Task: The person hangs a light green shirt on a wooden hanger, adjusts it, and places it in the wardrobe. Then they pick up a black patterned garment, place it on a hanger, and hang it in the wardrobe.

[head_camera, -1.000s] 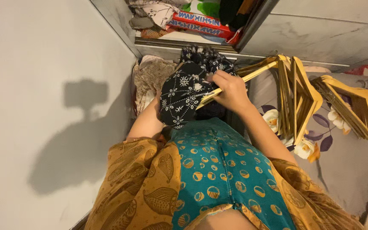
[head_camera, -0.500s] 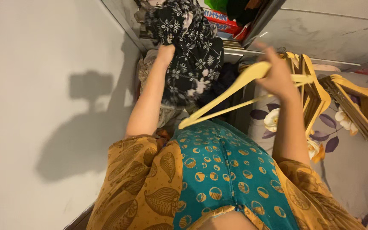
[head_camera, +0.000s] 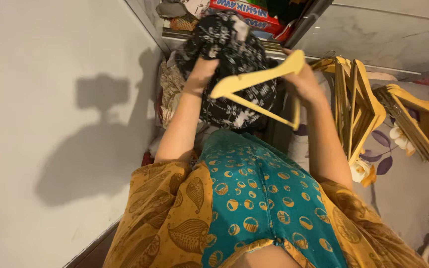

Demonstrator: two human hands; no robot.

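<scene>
Before the wardrobe, left fingers (head_camera: 202,69) bunched in black patterned cloth (head_camera: 234,74), right fingers (head_camera: 299,82) clasping yellow hanger (head_camera: 254,82)

— One view only, worn on the head, aimed steeply down along the wearer's own torso, toward an open wardrobe (head_camera: 234,30) at the top edge.

— How near?

— Very close: chest filling the lower frame, left hand (head_camera: 202,72) and right hand (head_camera: 301,82) raised mid-frame. Wall (head_camera: 50,124) at left, bedsheet (head_camera: 403,188) at right. No second view to overlap.
</scene>
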